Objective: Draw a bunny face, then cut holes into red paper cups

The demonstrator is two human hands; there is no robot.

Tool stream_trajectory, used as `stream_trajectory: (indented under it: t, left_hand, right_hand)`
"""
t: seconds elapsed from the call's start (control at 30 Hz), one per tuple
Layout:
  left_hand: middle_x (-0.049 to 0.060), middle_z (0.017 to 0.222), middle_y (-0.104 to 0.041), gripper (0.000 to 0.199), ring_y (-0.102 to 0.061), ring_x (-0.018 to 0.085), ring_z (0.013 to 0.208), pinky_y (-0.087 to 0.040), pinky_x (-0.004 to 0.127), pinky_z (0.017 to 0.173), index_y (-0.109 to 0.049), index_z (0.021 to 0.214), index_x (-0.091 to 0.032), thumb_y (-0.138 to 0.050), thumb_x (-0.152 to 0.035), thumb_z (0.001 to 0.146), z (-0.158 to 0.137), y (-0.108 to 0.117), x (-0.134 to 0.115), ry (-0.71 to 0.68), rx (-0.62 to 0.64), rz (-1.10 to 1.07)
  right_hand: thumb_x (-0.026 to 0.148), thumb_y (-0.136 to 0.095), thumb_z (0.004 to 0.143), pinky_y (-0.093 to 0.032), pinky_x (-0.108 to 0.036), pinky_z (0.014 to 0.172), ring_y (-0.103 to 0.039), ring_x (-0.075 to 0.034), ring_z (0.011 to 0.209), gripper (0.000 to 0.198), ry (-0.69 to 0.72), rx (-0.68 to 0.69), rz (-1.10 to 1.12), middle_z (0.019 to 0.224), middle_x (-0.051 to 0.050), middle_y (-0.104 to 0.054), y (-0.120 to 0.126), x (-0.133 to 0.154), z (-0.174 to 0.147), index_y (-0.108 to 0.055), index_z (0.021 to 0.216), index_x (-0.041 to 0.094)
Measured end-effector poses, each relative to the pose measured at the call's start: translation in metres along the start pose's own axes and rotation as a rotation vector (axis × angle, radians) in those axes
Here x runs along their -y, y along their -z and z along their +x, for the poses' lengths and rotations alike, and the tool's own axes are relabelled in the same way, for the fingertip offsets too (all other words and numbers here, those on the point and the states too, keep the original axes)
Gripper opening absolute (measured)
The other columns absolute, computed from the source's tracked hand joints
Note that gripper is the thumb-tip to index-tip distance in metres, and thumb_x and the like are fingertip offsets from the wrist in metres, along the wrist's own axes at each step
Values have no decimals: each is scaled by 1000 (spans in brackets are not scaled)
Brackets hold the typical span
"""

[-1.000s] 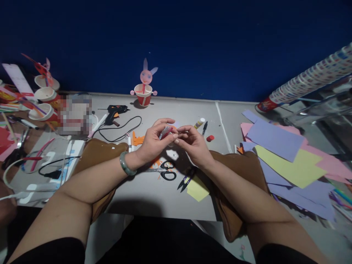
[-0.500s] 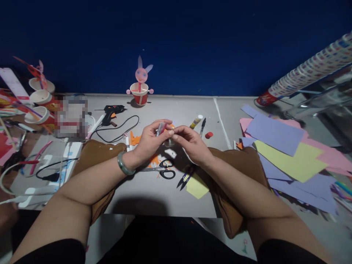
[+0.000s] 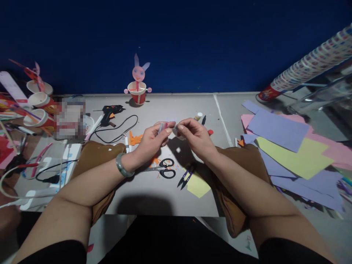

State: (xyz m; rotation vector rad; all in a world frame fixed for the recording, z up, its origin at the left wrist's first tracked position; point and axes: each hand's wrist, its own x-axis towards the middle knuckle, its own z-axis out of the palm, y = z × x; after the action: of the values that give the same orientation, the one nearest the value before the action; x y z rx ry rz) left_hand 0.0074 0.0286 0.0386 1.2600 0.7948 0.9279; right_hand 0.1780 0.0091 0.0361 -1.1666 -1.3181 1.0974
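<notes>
My left hand point(image 3: 155, 138) is closed on a small clear packet point(image 3: 162, 127) with a pink stripe; its exact kind is hard to make out. Close beside it, my right hand point(image 3: 196, 135) pinches a small greyish, see-through piece point(image 3: 177, 132) between thumb and forefinger. Whether that piece is part of the packet I cannot tell. Below the hands lie black-handled scissors point(image 3: 167, 173), thread snips point(image 3: 187, 178) and a yellow paper piece point(image 3: 198, 186). Orange paper scraps point(image 3: 135, 138) are left of my left hand. A red cap point(image 3: 210, 132) sits just beyond my right hand.
A paper cup with a pink rabbit figure point(image 3: 138, 91) stands by the blue wall. A glue gun point(image 3: 111, 113) with its black cord lies at left, near several decorated cups point(image 3: 41, 119). Coloured paper sheets point(image 3: 277, 128) and a long cup stack point(image 3: 308, 64) are at right.
My hands have drawn slightly apart, the right one moving a little to the right with the small see-through piece. The packet stays in my left hand. The view has shifted slightly.
</notes>
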Motion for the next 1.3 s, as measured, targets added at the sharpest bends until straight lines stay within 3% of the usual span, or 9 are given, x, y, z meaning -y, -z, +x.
stream_trajectory:
  t: [0.13,0.27,0.4,0.5,0.6,0.73,0.93,1.3]
  left_hand:
    - [-4,55,-47,35,-39,8,48,-31,25,45,-70,110,-17,-54,-38,87,-1,2,-2,32,25,-29]
    - [-1,63,-57,41,-45,9,53,-38,23,50,-65,119,-12,-43,-28,88,1,6,-2,52,-3,-34]
    - [6,95,-70,37,-54,7,58,-42,21,51,-56,123,-13,-49,-30,91,5,6,-4,88,-68,-109]
    - [10,109,-70,41,-63,8,64,-49,21,56,-49,128,-16,-56,-36,93,4,4,-7,123,-11,-164]
    - [12,113,-70,38,-65,8,61,-49,20,51,-49,119,-17,-62,-39,91,2,2,-8,147,58,-174]
    - [9,103,-71,32,-63,5,58,-47,17,50,-55,101,-15,-67,-41,88,2,2,-4,129,97,-143]
    - [-1,81,-62,28,-56,3,56,-44,15,49,-60,99,-17,-68,-42,87,0,0,2,67,72,-76]
    - [-4,64,-57,28,-53,5,55,-43,16,50,-62,97,-17,-67,-43,88,-2,-6,8,-23,63,14]
  right_hand:
    - [49,-64,89,-44,-31,72,-52,-13,71,29,65,-46,-95,76,1,-59,4,1,1,-61,83,21]
    - [52,-63,88,-45,-31,70,-53,-14,72,31,135,-139,-149,75,1,-59,10,-1,4,-62,84,22]
    - [53,-63,88,-47,-32,72,-56,-15,74,30,203,-220,-197,77,0,-62,15,-1,5,-63,85,23]
    - [50,-63,89,-46,-34,74,-57,-16,76,28,234,-186,-265,79,-1,-65,15,4,2,-64,83,23]
    - [45,-64,89,-45,-37,78,-58,-18,77,24,272,-148,-364,79,-2,-67,13,8,-2,-66,80,23]
    - [39,-66,88,-42,-40,83,-58,-19,76,20,334,-132,-437,73,0,-66,10,10,-5,-66,76,24]
    - [34,-69,86,-39,-42,88,-56,-17,72,18,356,-145,-491,70,1,-66,6,10,-6,-65,72,24]
    - [36,-72,82,-41,-41,87,-55,-18,72,21,334,-210,-514,67,2,-64,3,9,-7,-63,68,23]
